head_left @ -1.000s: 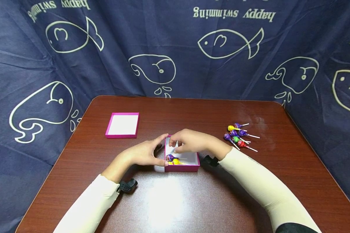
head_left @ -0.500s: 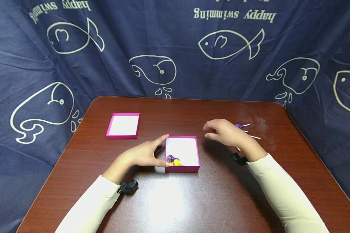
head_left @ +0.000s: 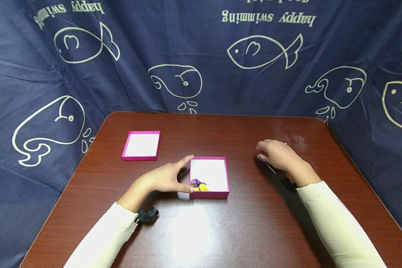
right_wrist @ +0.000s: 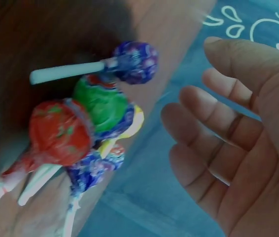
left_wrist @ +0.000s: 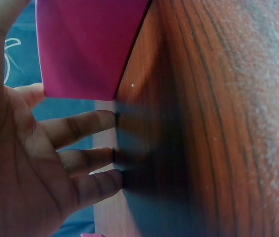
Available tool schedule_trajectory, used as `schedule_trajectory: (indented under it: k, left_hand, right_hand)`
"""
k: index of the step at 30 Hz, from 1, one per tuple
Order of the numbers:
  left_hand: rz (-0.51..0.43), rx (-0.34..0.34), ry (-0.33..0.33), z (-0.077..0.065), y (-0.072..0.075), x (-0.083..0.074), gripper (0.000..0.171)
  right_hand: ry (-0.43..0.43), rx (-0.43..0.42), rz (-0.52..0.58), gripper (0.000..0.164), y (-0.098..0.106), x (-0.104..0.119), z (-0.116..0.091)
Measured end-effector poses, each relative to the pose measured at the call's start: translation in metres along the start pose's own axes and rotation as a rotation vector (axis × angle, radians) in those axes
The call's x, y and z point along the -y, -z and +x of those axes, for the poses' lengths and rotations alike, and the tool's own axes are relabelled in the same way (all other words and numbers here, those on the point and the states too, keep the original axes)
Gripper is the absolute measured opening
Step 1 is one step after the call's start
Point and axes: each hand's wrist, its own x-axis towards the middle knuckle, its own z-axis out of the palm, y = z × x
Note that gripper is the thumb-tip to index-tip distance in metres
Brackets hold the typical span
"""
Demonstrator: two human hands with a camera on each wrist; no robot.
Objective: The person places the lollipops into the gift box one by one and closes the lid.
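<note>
My left hand [head_left: 165, 178] rests against the left side of a magenta square box [head_left: 209, 195], thumb and index finger spread to its two left corners. In the left wrist view, the other fingers [left_wrist: 78, 127] stay straight, tips on the table beside the box wall [left_wrist: 87, 49]. Inside the box lie a purple lollipop [head_left: 196, 182] and yellow-wrapped candy [head_left: 203, 187], at the front left corner. My right hand [head_left: 281, 154] hovers at the lollipop pile, partly hiding it. The right wrist view shows its palm and loosely bent fingers empty, beside red [right_wrist: 60, 133], green [right_wrist: 102, 106] and purple lollipops [right_wrist: 135, 62].
A matching magenta lid [head_left: 142, 158] with a white inside lies at the back left of the brown wooden table [head_left: 254, 223]. Behind the table hangs a dark blue cloth [head_left: 201, 44] with fish and whale drawings.
My right hand has moved from over the box to the right, reaching the lollipop pile. The left hand has kept its place at the box.
</note>
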Motion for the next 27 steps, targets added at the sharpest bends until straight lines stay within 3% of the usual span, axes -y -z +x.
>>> schedule_trajectory:
  k: [17, 27]
  left_hand:
    - [0.0, -0.002, -0.012, 0.002, 0.001, 0.002, 0.113]
    - [-0.001, -0.002, 0.0, 0.0, -0.002, 0.001, 0.112]
  right_hand:
    - [-0.056, 0.015, -0.028, 0.015, -0.013, -0.006, -0.006]
    - [-0.035, 0.005, -0.043, 0.016, -0.02, -0.006, -0.005]
